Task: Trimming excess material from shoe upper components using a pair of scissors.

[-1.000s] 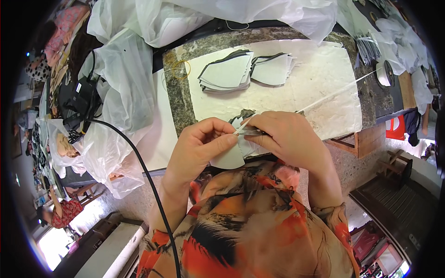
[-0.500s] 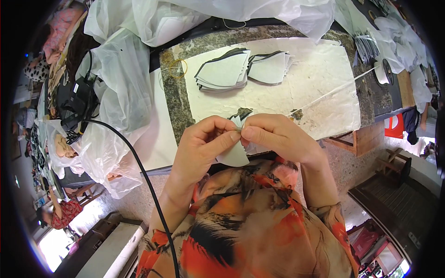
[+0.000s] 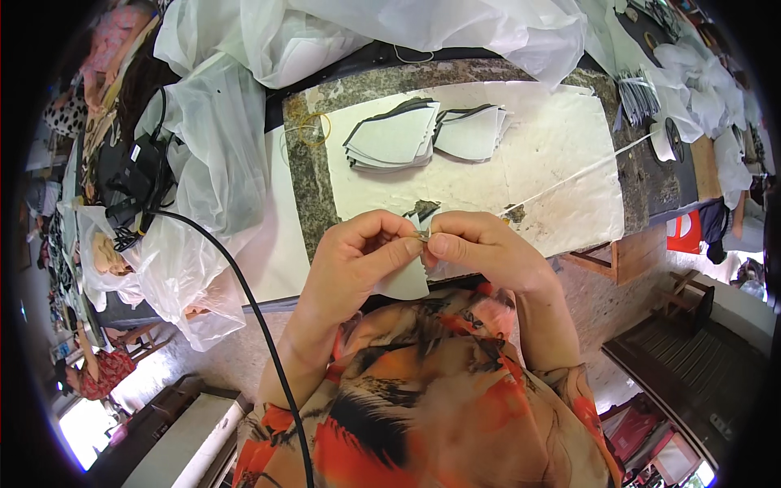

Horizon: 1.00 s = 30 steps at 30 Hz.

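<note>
Close to the table's near edge, my left hand [image 3: 355, 259] pinches a white, thin, flat cut piece [image 3: 408, 281] with a dark edge between thumb and bent fingers. My right hand [image 3: 486, 250] meets it there, thumb and forefinger pinched on the same piece's edge. The fingertips almost touch and hide the exact spot they grip. Beyond the hands lie two stacks of similar white pieces with black edges, a left stack [image 3: 392, 138] and a smaller right stack [image 3: 472, 134]. Both rest on a stained whitish sheet [image 3: 561, 138].
A narrow white strip [image 3: 582, 172] runs right to a reel [image 3: 667, 140]. Plastic bags [image 3: 220, 138] crowd the left and far sides. A black cable [image 3: 236, 272] passes by my left arm. A yellow ring [image 3: 316, 130] lies on the mottled board [image 3: 313, 195]. Other people are at the left.
Both hands remain pinched together, with small finger shifts. The hanging part of the white piece has swung slightly left. The whole view has tilted a little.
</note>
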Tool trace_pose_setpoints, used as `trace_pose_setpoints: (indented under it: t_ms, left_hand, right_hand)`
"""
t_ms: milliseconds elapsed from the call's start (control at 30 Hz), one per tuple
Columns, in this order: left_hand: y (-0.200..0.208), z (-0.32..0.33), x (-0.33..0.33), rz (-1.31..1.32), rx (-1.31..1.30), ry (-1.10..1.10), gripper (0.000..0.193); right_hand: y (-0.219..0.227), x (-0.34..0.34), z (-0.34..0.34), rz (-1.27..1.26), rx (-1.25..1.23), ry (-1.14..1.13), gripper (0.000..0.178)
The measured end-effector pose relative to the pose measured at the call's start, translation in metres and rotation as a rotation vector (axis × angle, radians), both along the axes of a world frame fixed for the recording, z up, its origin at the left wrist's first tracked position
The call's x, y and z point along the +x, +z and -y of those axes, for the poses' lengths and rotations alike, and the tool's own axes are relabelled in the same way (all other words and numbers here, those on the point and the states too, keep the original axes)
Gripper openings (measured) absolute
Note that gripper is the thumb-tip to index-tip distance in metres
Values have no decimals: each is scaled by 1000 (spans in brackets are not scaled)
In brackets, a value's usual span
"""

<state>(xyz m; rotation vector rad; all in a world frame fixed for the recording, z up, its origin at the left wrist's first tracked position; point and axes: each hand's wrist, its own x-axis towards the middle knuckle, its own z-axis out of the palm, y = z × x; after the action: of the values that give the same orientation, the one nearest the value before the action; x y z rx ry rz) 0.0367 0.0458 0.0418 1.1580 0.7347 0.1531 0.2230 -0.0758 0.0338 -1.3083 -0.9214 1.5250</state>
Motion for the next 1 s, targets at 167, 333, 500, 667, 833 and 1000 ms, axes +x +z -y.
trace_pose_setpoints:
  t_ms: [167, 333, 500, 667, 833, 1000]
  left_hand:
    - [6, -2, 5, -30, 7, -7, 10]
    - [3, -6, 2, -23, -11, 49, 11]
    - [-5, -2, 6, 19, 183, -28, 27]
    - [-9, -2, 2, 158, 159, 125, 47]
    - [-1, -8, -19, -40, 650, 72, 46]
    - [-12, 7, -29, -143, 949, -80, 49]
  right_hand:
    - [-1, 6, -2, -51, -68, -25, 38]
    - [-3, 14, 4, -155, -58, -241, 33]
    - [-4, -7, 3, 59, -51, -190, 21]
    - [3, 19, 0, 31, -53, -674, 11]
    - [-11, 56, -10, 222, -84, -892, 17]
    - [-33, 64, -30, 410, -18, -947, 31]
